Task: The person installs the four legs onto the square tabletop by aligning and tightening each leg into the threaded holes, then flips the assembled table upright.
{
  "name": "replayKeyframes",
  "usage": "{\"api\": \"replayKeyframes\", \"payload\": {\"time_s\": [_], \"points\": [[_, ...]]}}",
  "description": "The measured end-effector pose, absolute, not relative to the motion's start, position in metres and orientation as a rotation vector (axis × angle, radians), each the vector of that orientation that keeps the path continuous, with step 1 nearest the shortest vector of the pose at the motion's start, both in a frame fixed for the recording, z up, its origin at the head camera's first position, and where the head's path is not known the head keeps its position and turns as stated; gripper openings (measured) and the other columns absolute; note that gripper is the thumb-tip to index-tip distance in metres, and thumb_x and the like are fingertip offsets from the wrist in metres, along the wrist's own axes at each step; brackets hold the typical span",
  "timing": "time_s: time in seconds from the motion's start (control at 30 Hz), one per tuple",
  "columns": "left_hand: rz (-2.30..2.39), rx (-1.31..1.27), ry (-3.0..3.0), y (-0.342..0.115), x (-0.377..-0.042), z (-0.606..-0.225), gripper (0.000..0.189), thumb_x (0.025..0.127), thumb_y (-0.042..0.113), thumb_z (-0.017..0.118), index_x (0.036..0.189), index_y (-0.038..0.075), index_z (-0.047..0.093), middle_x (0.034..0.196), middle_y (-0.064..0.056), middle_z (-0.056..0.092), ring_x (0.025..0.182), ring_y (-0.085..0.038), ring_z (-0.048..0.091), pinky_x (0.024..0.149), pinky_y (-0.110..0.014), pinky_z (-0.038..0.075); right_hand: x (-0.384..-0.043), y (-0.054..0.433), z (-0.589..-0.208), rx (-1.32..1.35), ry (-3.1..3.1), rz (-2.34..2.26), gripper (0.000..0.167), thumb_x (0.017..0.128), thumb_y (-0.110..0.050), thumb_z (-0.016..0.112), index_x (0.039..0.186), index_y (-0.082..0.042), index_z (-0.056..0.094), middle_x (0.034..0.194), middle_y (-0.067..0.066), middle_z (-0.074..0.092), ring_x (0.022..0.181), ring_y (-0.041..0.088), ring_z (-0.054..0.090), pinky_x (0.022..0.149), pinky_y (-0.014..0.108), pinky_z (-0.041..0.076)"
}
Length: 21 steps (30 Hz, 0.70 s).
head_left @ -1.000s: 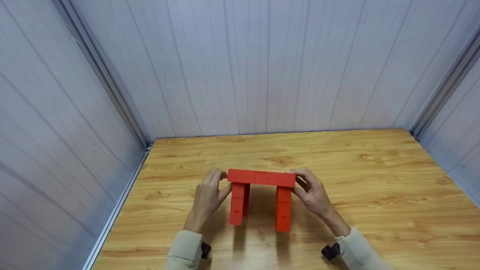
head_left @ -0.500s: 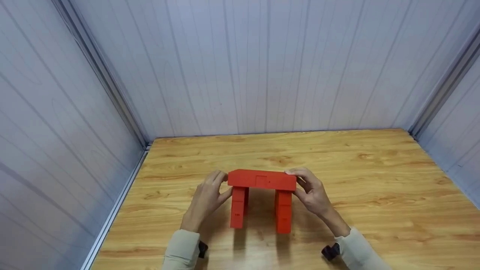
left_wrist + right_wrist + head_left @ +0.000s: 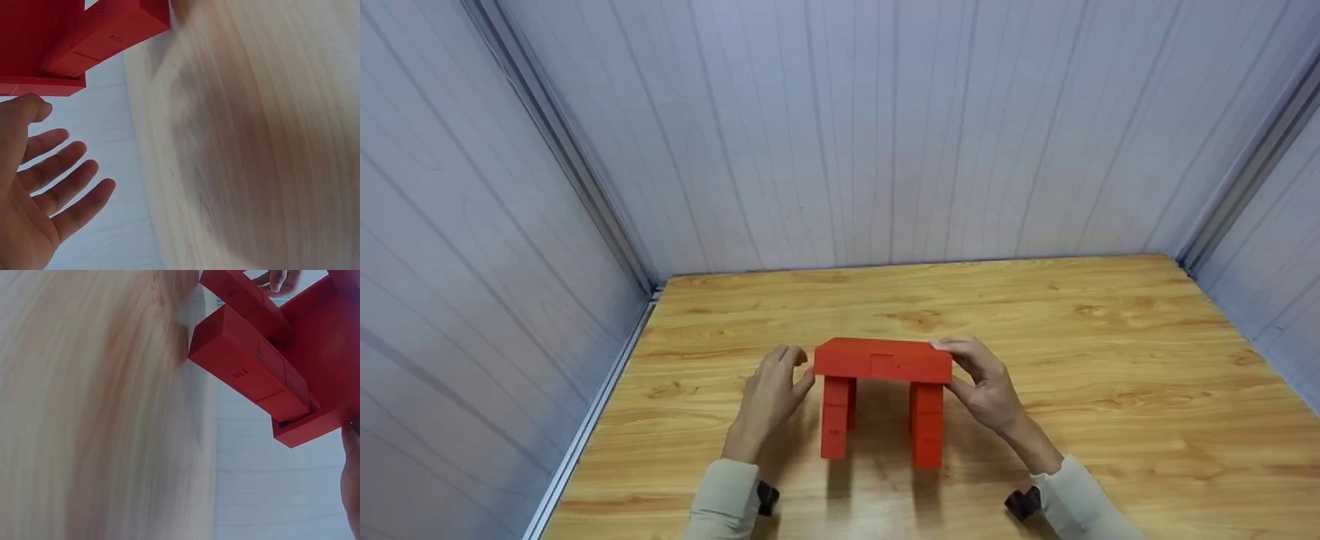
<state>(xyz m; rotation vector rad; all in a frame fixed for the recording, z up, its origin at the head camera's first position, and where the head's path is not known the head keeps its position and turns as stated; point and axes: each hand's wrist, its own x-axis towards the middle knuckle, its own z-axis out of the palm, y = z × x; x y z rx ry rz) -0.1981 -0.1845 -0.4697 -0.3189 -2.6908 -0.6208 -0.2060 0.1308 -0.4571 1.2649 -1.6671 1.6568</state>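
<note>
A small red stool-shaped piece (image 3: 883, 363) stands in the middle of the head view, with a flat top on blocky legs (image 3: 928, 435). The wrist views show its underside as a shallow tray with a raised rim, and small numbers mark the legs. My right hand (image 3: 988, 390) grips the top's right end, fingertips on the upper edge and thumb lower at the side. My left hand (image 3: 769, 397) hovers beside the left end, holding nothing. Its fingers are spread and relaxed in the left wrist view, the thumb close to the rim. Whether the feet touch the table is unclear.
A wood-grain table (image 3: 1080, 337) lies under both hands. Pale panelled walls (image 3: 855, 135) rise behind it and on both sides, with metal frame strips (image 3: 577, 172) at the corners. Dark wrist devices (image 3: 1022, 504) sit by the cuffs.
My left hand has let go of the stool-shaped piece's left end and drawn slightly left. The piece has tipped so more of its top shows. My right hand keeps its grip.
</note>
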Motion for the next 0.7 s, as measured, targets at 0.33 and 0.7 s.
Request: {"api": "replayKeyframes", "payload": {"time_s": [0.33,0.7], "points": [[-0.636,-0.303,-2.666,-0.187,-0.199,-0.471,0.02,0.09,0.026,0.066,0.098,0.008,0.062,0.094,-0.006,0.062,0.085,-0.022,0.06,0.064,-0.036,0.053,-0.209,0.138,-0.457,1.273,-1.634,1.604,0.034,0.074,0.028,0.06,0.107,0.024,0.051,0.108,0.042,0.049,0.109,0.05,0.05,0.106,0.036,0.042],[-0.628,-0.302,-2.692,-0.184,-0.2,-0.471,0.021,0.091,0.029,0.064,0.098,0.009,0.062,0.096,-0.006,0.062,0.087,-0.022,0.06,0.066,-0.037,0.053,-0.205,0.142,-0.455,1.267,-1.643,1.551,0.032,0.076,0.022,0.063,0.106,0.023,0.054,0.108,0.04,0.051,0.107,0.049,0.051,0.104,0.034,0.043]]}}
